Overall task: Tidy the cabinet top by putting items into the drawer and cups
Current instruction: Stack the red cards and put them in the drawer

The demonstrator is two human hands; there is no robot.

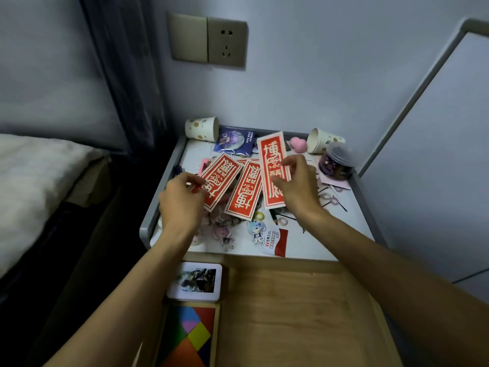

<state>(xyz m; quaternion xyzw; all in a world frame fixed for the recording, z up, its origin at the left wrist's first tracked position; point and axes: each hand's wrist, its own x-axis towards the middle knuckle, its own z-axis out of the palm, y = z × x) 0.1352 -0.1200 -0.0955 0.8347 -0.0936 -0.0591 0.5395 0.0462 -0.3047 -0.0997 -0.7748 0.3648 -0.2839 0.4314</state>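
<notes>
Looking down on a light wooden drawer [291, 313], open below the front edge of the desk [352, 223]. The drawer floor is bare wood across centre and right. Its left side holds a white-framed photo tin [194, 280] and, nearer the camera, a wooden tray of coloured tangram pieces [189, 337].

Desk: white top, raised grey rim along left, back and right; the front edge borders the drawer. A bed with a pale cover [34, 181] sits close on the left. Bare top shows at the front right corner; the centre is cluttered.

Both forearms reach in over the drawer.
- Left hand [182, 197]: back of hand up, fingers curled, pinching the near end of a red rectangular paper card with cream characters [219, 181].
- Right hand [299, 181]: thumb and fingertips pinch the right long edge of a second red card [272, 165], which is tilted with its far end toward the back rim.
- A third red card [244, 192] lies between those two on the pile.

Two white dotted paper cups lie on their sides by the back rim: left cup [202, 128] at the back left corner, right cup [324, 141] at the back right.
- A clear plastic jar of hair ties [336, 162] stands just beside the right cup.
- A pink heart-shaped piece [297, 144] sits between the second red card and the right cup.
- A blue badge packet [234, 141] lies beside the left cup.
- Acrylic figure charms [256, 231] lie near the front edge.
- Black hairpins [336, 205] lie right of the right hand.
</notes>
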